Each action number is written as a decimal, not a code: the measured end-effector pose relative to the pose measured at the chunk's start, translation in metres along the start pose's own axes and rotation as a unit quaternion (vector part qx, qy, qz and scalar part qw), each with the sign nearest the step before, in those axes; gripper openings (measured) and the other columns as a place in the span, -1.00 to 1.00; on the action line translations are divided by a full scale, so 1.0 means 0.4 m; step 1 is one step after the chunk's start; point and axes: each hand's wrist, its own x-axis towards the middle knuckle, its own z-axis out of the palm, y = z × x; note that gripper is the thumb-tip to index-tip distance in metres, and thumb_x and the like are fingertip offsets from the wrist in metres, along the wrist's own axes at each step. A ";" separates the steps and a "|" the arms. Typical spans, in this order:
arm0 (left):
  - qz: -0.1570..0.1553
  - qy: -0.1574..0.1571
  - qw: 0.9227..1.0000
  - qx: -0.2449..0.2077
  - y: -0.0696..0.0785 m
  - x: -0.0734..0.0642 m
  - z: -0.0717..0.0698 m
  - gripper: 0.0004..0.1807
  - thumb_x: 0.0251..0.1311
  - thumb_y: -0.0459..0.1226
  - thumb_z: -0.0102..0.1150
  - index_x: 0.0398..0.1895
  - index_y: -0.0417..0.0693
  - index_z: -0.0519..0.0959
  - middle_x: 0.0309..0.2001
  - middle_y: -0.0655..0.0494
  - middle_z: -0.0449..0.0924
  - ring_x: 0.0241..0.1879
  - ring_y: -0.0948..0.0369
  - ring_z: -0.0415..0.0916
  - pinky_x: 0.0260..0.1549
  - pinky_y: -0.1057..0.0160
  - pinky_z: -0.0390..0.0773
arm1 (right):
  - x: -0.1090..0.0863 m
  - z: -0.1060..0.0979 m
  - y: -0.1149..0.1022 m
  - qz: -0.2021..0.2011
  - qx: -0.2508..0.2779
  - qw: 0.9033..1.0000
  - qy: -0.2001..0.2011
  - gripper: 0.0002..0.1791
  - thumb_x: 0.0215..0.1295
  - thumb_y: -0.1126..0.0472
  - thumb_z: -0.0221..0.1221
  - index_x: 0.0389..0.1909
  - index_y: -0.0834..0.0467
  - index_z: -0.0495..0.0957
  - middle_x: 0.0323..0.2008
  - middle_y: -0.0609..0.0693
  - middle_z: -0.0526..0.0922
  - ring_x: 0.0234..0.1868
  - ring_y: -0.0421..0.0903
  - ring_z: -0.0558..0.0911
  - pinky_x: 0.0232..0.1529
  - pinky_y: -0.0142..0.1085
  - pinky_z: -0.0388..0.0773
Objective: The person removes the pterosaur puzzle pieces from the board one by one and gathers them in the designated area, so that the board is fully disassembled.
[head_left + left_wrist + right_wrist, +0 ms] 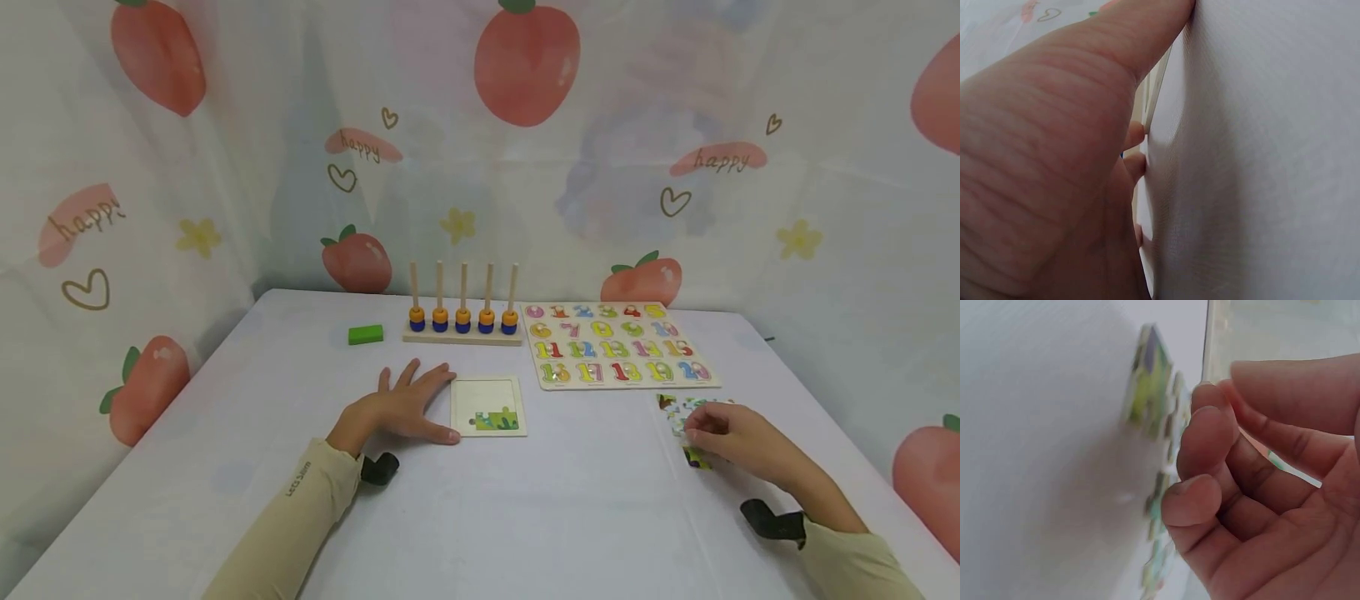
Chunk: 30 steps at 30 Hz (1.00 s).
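My left hand [405, 408] lies spread on the table, its fingertips and thumb at the left edge of a small square puzzle tray [487, 396]. Joined green jigsaw pieces [497, 420] fill the tray's lower right part. In the left wrist view, the thumb and palm hide most of the tray. Over a group of loose jigsaw pieces [672, 408] on the right, my right hand [738, 437] hovers with fingers bent. One green and dark piece [1149, 384] lies just beyond its fingertips in the right wrist view; nothing shows between thumb and fingers.
Behind the tray stands a wooden peg stand [462, 338] with orange and blue beads on five rods. A green block [365, 334] is left of it. A number puzzle board [622, 358] lies at the back right. Printed cloth [450, 183] hangs behind the white table.
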 end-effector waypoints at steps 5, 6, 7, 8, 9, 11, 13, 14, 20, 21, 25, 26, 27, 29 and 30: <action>-0.002 -0.001 1.000 -0.001 0.002 -0.003 -0.001 0.22 0.12 0.39 0.41 0.75 0.19 0.09 0.76 0.15 -0.16 0.70 -0.17 -0.47 0.47 -0.48 -0.51 | 0.018 0.010 -0.043 -0.015 0.005 1.000 0.005 -0.81 0.59 0.20 0.24 -0.06 0.27 0.63 -0.32 0.00 0.59 -0.26 -0.02 0.53 -0.36 -0.31 0.51; -0.002 -0.001 1.000 -0.001 0.003 -0.004 -0.001 0.22 0.12 0.39 0.41 0.75 0.19 0.08 0.76 0.15 -0.16 0.70 -0.16 -0.46 0.47 -0.48 -0.51 | 0.022 0.012 -0.052 -0.020 0.006 1.000 0.006 -0.81 0.59 0.19 0.23 -0.06 0.28 0.63 -0.32 0.01 0.59 -0.26 -0.02 0.54 -0.35 -0.31 0.53; -0.002 -0.002 1.000 -0.001 0.003 -0.005 -0.001 0.22 0.12 0.39 0.41 0.75 0.19 0.08 0.76 0.15 -0.16 0.70 -0.16 -0.46 0.47 -0.48 -0.51 | 0.027 0.014 -0.062 -0.026 0.007 1.000 0.008 -0.81 0.59 0.20 0.23 -0.05 0.28 0.62 -0.32 0.01 0.59 -0.26 -0.01 0.55 -0.35 -0.31 0.54; -0.001 -0.001 1.000 -0.001 0.003 -0.005 0.000 0.22 0.12 0.38 0.41 0.75 0.19 0.08 0.76 0.15 -0.16 0.70 -0.16 -0.47 0.47 -0.47 -0.51 | 0.032 0.016 -0.071 -0.034 0.009 0.999 0.009 -0.81 0.60 0.20 0.23 -0.05 0.29 0.62 -0.32 0.02 0.60 -0.27 -0.01 0.56 -0.35 -0.31 0.55; -0.001 -0.001 1.000 -0.001 0.003 -0.005 0.000 0.21 0.13 0.38 0.41 0.75 0.19 0.08 0.76 0.15 -0.16 0.70 -0.16 -0.47 0.48 -0.47 -0.51 | 0.038 0.018 -0.082 -0.039 0.011 0.999 0.011 -0.80 0.60 0.20 0.23 -0.04 0.29 0.61 -0.31 0.02 0.60 -0.27 -0.01 0.56 -0.34 -0.31 0.57; -0.003 -0.003 1.000 0.001 0.003 -0.004 0.001 0.21 0.14 0.38 0.40 0.76 0.20 0.07 0.76 0.15 -0.18 0.70 -0.15 -0.48 0.48 -0.46 -0.52 | 0.050 0.022 -0.102 -0.050 0.015 0.999 0.014 -0.80 0.60 0.20 0.23 -0.03 0.29 0.61 -0.29 0.03 0.62 -0.27 0.01 0.58 -0.34 -0.30 0.58; -0.003 -0.003 1.000 0.002 0.001 -0.004 0.001 0.21 0.15 0.37 0.39 0.76 0.19 0.06 0.76 0.15 -0.19 0.70 -0.15 -0.48 0.48 -0.45 -0.52 | 0.063 0.027 -0.124 -0.064 0.018 0.998 0.015 -0.80 0.60 0.20 0.23 -0.02 0.29 0.61 -0.28 0.03 0.64 -0.26 0.01 0.59 -0.35 -0.30 0.58; -0.003 -0.001 1.000 0.002 0.001 -0.004 0.001 0.21 0.15 0.37 0.40 0.76 0.18 0.06 0.76 0.14 -0.18 0.70 -0.16 -0.48 0.48 -0.46 -0.52 | 0.069 0.031 -0.134 -0.070 0.020 0.997 0.014 -0.80 0.60 0.20 0.23 -0.02 0.28 0.61 -0.28 0.03 0.64 -0.27 0.02 0.60 -0.36 -0.29 0.56; 0.001 0.003 1.000 0.000 -0.004 -0.003 0.003 0.21 0.13 0.38 0.40 0.75 0.19 0.09 0.76 0.15 -0.15 0.70 -0.16 -0.46 0.47 -0.48 -0.52 | 0.106 0.057 -0.197 -0.111 0.036 0.993 0.007 -0.84 0.57 0.24 0.25 -0.02 0.27 0.63 -0.25 0.07 0.67 -0.24 0.03 0.63 -0.30 -0.32 0.59; 0.001 0.003 1.000 -0.001 -0.005 -0.003 0.003 0.21 0.12 0.39 0.40 0.75 0.19 0.09 0.76 0.15 -0.15 0.70 -0.16 -0.46 0.47 -0.48 -0.51 | 0.112 0.062 -0.207 -0.116 0.040 0.992 0.005 -0.84 0.57 0.24 0.25 -0.02 0.28 0.63 -0.24 0.08 0.67 -0.23 0.03 0.63 -0.28 -0.32 0.60; 0.000 0.004 1.000 0.000 -0.004 -0.001 0.006 0.21 0.12 0.39 0.40 0.75 0.20 0.09 0.76 0.15 -0.15 0.70 -0.17 -0.46 0.47 -0.49 -0.50 | 0.133 0.083 -0.244 -0.133 0.047 0.990 -0.003 -0.82 0.56 0.24 0.26 -0.01 0.29 0.64 -0.22 0.11 0.69 -0.22 0.02 0.63 -0.23 -0.33 0.63; 0.000 0.005 1.000 0.001 -0.003 -0.001 0.006 0.21 0.12 0.39 0.40 0.75 0.20 0.09 0.76 0.15 -0.15 0.70 -0.17 -0.45 0.47 -0.49 -0.49 | 0.139 0.089 -0.253 -0.138 0.047 0.989 -0.005 -0.82 0.55 0.24 0.26 -0.02 0.29 0.64 -0.21 0.10 0.69 -0.21 0.01 0.63 -0.22 -0.33 0.63; 0.000 0.005 1.000 0.001 -0.002 -0.002 0.005 0.20 0.12 0.39 0.40 0.75 0.20 0.10 0.76 0.15 -0.15 0.70 -0.17 -0.45 0.47 -0.49 -0.49 | 0.144 0.095 -0.263 -0.142 0.045 0.989 -0.006 -0.81 0.55 0.23 0.27 -0.02 0.29 0.64 -0.21 0.09 0.70 -0.21 0.00 0.63 -0.21 -0.32 0.63; -0.002 0.006 1.000 0.004 0.000 -0.001 0.005 0.20 0.12 0.39 0.39 0.75 0.22 0.09 0.76 0.17 -0.15 0.70 -0.16 -0.46 0.47 -0.49 -0.49 | 0.155 0.108 -0.282 -0.148 0.042 0.988 -0.010 -0.82 0.54 0.23 0.27 -0.02 0.27 0.65 -0.20 0.08 0.71 -0.20 -0.03 0.62 -0.18 -0.31 0.64; -0.002 0.007 1.000 0.004 0.001 -0.001 0.005 0.20 0.12 0.38 0.40 0.75 0.21 0.10 0.76 0.16 -0.14 0.70 -0.16 -0.45 0.47 -0.49 -0.48 | 0.160 0.115 -0.292 -0.151 0.042 0.988 -0.012 -0.82 0.54 0.23 0.27 -0.02 0.27 0.66 -0.20 0.07 0.71 -0.20 -0.04 0.60 -0.18 -0.30 0.63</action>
